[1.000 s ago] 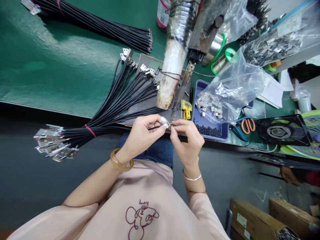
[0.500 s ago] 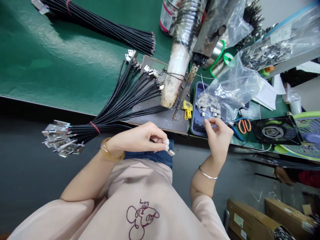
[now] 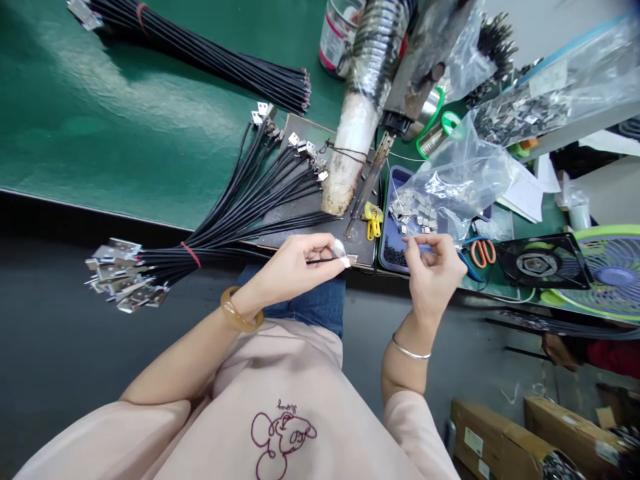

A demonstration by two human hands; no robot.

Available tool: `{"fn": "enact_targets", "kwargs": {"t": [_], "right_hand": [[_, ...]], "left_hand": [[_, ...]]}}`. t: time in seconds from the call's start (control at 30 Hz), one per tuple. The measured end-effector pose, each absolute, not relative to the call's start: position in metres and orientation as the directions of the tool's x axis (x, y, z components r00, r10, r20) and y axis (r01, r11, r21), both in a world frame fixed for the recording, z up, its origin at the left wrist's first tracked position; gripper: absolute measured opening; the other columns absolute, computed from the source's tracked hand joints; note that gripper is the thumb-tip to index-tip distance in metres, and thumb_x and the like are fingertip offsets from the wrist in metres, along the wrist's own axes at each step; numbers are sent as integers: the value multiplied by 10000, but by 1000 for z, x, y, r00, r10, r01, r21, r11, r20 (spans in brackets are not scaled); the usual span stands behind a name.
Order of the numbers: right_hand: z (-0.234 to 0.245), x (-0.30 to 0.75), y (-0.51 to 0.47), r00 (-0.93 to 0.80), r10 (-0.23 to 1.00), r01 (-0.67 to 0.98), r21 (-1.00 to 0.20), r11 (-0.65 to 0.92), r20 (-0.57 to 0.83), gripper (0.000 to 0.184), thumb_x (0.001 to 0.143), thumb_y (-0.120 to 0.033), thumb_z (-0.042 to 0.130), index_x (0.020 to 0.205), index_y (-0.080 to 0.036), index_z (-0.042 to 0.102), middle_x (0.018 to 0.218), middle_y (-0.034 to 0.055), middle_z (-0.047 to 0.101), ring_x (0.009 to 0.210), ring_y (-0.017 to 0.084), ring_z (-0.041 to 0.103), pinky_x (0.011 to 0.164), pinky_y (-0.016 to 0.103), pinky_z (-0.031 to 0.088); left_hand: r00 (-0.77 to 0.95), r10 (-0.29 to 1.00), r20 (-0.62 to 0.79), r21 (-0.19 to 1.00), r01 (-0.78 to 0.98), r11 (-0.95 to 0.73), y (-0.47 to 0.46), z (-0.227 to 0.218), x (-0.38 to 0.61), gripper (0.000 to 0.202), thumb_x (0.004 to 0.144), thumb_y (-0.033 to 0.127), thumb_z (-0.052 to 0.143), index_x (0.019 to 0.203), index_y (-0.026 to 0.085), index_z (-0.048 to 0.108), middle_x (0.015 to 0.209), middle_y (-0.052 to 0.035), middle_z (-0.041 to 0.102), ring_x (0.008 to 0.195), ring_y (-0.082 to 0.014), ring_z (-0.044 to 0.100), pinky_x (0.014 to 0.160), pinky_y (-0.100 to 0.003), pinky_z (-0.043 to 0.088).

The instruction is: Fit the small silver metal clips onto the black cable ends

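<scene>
My left hand (image 3: 300, 265) pinches a black cable (image 3: 317, 261) at the bench edge; white wrapping covers its thumb and finger tips. From that pinch a small metal connector (image 3: 354, 259) points right. My right hand (image 3: 434, 270) is closed with thumb and forefinger together, over the near edge of a blue tray (image 3: 391, 190). Whatever those fingers hold is too small to make out. Small metal connector parts (image 3: 415, 208) and tiny black pieces (image 3: 394, 252) lie in the tray. Left of it, a bundle of black cables (image 3: 225, 212) has metal ends.
A soldering iron (image 3: 369, 180) and a duct with a whitish nozzle (image 3: 350, 137) overhang a brown board (image 3: 295, 230). A yellow clip (image 3: 373, 223), orange-handled scissors (image 3: 483, 252) and a black fan (image 3: 543, 263) lie rightward. Another cable bundle (image 3: 210, 53) lies at the back.
My left hand has moved up and right with the cable, bringing its connector over the bench edge. My right hand has shifted slightly left, still pinched by the tray.
</scene>
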State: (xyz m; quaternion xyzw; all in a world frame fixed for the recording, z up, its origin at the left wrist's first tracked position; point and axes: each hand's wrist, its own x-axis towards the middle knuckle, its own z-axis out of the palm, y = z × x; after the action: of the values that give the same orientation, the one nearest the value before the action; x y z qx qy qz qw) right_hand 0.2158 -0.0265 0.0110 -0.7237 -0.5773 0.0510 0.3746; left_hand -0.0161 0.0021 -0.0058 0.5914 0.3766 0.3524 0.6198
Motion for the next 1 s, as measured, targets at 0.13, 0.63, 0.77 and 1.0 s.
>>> {"fn": "enact_targets", "kwargs": {"t": [0.13, 0.63, 0.77, 1.0], "right_hand": [[8, 211, -33, 384, 830, 785, -616, -64, 403, 202, 907, -387, 611, 818, -207, 612, 659, -39, 564, 446, 74, 296, 488, 266, 257], [-1, 251, 9, 38, 997, 860, -511, -1, 61, 109, 841, -284, 645, 827, -187, 693, 835, 20, 697, 590, 105, 429, 627, 271, 341], [2, 251, 8, 31, 999, 868, -496, -15, 23, 128, 847, -306, 639, 790, -191, 651, 735, -6, 650, 542, 92, 394, 581, 262, 310], [4, 199, -27, 330, 909, 600, -800, 6, 255, 141, 877, -335, 628, 828, -216, 571, 924, 35, 728, 457, 61, 311, 462, 251, 276]], "left_hand": [[384, 923, -39, 999, 21, 33, 4, -14, -14, 77, 780, 211, 657, 782, 135, 654, 697, 2, 611, 637, -93, 540, 623, -202, 432], [418, 906, -69, 998, 23, 66, 6, -11, -11, 184, 800, 297, 674, 720, 134, 642, 639, 13, 565, 582, -79, 477, 565, -197, 387], [398, 915, -73, 997, 18, 72, 6, -14, -14, 96, 767, 218, 624, 708, 142, 618, 628, 21, 527, 575, -80, 455, 557, -202, 366], [314, 946, -78, 997, 41, 68, 4, -16, -9, 82, 742, 195, 640, 702, 130, 610, 624, 31, 506, 583, -69, 433, 578, -198, 370]]}}
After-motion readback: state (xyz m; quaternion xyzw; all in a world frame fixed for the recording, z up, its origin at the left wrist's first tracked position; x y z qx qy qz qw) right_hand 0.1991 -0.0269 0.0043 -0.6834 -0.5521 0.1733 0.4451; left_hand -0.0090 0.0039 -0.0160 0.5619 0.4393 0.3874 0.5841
